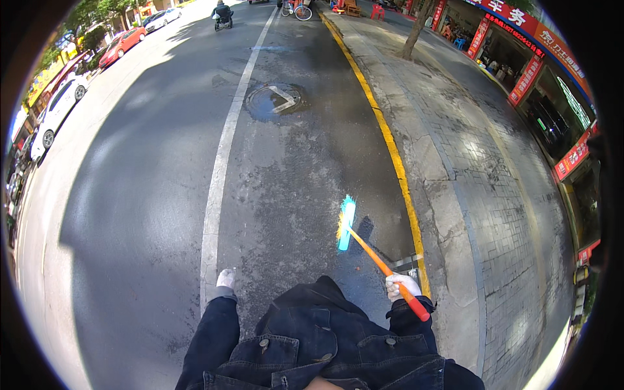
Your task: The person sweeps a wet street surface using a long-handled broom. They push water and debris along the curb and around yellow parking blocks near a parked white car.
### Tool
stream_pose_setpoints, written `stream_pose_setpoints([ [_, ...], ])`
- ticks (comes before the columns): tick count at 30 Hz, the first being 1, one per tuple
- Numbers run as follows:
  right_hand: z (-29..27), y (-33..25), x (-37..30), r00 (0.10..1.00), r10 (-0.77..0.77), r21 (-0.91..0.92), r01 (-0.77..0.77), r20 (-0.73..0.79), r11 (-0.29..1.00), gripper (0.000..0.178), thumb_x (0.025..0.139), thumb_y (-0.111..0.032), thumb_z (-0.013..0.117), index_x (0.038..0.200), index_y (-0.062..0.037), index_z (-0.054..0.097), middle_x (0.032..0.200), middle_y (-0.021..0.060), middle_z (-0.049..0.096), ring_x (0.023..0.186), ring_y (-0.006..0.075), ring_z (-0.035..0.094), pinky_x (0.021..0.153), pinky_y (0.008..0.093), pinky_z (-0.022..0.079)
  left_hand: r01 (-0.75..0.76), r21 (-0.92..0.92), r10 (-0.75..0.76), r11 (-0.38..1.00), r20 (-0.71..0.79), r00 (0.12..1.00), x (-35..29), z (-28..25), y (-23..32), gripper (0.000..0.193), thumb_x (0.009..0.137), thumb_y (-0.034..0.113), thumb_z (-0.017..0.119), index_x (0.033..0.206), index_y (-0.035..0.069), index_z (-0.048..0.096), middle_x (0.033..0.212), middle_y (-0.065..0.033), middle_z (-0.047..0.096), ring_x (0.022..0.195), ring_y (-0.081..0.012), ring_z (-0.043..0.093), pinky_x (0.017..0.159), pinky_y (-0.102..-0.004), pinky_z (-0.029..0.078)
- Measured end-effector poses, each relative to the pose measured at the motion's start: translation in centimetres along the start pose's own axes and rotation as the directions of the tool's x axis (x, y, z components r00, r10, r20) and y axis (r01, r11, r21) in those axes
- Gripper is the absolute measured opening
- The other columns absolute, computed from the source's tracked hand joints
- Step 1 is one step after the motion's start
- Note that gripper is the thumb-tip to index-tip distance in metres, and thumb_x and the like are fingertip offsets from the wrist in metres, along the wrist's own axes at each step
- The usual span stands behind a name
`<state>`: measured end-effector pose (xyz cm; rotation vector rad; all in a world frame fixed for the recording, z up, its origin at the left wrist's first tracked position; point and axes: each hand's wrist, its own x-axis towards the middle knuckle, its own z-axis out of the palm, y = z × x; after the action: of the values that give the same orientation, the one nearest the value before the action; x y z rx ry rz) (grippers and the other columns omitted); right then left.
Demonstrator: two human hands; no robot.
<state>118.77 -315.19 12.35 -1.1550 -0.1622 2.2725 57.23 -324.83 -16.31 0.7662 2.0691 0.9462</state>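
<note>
My right hand (402, 286), in a pale glove, is closed around the orange handle of a broom (371, 249). The red end of the handle sticks out behind the hand, toward my body. Ahead of me, the turquoise broom head, with yellow and turquoise bristles, is over the dark asphalt beside its shadow; I cannot tell whether it touches the ground. My left hand (226, 279), also in a pale glove, hangs apart from the broom near the white line. It is seen from above as a small rounded shape, and its fingers are mostly hidden.
A yellow-edged curb (392, 144) and paved sidewalk (500, 214) run along my right. A metal drain grate (408, 263) lies by the curb. Ahead are a wet manhole cover (275, 101), a bicycle (298, 11) and a rider (222, 13). Parked cars (63, 109) line the far left.
</note>
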Motion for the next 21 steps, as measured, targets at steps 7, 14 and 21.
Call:
stream_pose_setpoints([
  [7,3.3,-11.7,12.0,0.996,-0.086,0.022,0.086,-0.025,0.996,0.021,0.085,-0.005,0.055,0.103,-0.0093,0.046,0.066,0.0042,0.052,0.046,0.0097,0.048,0.042,0.0242,0.039,-0.092,-0.316,0.149,0.944,0.160,0.976,20.9,6.6,34.4,0.022,0.091,0.020,0.053,0.111,0.010,0.054,0.081,-0.0025,0.060,0.062,-0.0105,0.054,0.056,-0.0256,0.044],
  [14,9.1,-31.9,30.6,0.984,0.142,-0.030,-0.146,-0.106,0.989,0.012,0.082,-0.008,0.058,0.084,-0.0082,0.046,0.062,0.0020,0.049,0.044,0.0105,0.046,0.040,0.0247,0.038,0.265,0.471,-0.421,0.841,0.262,0.869,29.1,8.0,18.3,0.036,0.083,0.021,0.059,0.115,0.004,0.059,0.105,-0.0136,0.065,0.099,-0.0267,0.062,0.085,-0.0387,0.050],
  [21,16.8,-50.7,42.3,0.970,0.124,-0.133,-0.154,-0.211,0.979,0.011,0.082,-0.007,0.058,0.082,-0.0077,0.047,0.059,0.0010,0.049,0.043,0.0084,0.045,0.039,0.0225,0.037,0.671,0.574,-0.860,0.470,0.126,0.495,26.5,7.3,23.0,0.031,0.083,0.022,0.057,0.110,0.008,0.063,0.108,-0.0114,0.065,0.100,-0.0267,0.062,0.084,-0.0403,0.050],
])
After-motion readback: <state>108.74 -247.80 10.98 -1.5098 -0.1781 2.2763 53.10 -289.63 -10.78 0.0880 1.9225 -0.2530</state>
